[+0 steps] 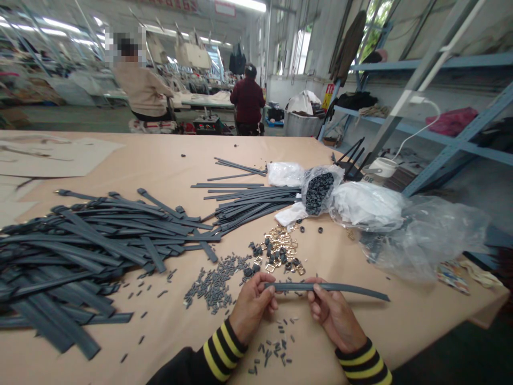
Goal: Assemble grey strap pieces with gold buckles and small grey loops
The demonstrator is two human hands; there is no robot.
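Note:
A dark grey strap (356, 290) stretches between my two hands, above the table. My left hand (254, 302) pinches its left end, and my right hand (331, 310) grips it near the middle, so its free end points right. Just beyond my hands lies a pile of gold-coloured buckles (280, 240) mixed with small black pieces. Left of that is a heap of short dark grey bits (220, 280). More such bits (274, 350) are scattered between my forearms. What the fingertips of my left hand cover on the strap is hidden.
A large pile of dark straps (100, 235) covers the table's left side. Narrow strips (256, 203) lie farther back, beside an open plastic bag (318, 192) of black pieces. Clear plastic bags (420, 230) sit at right, near blue shelving (449, 136). Two people (140, 88) sit beyond the table.

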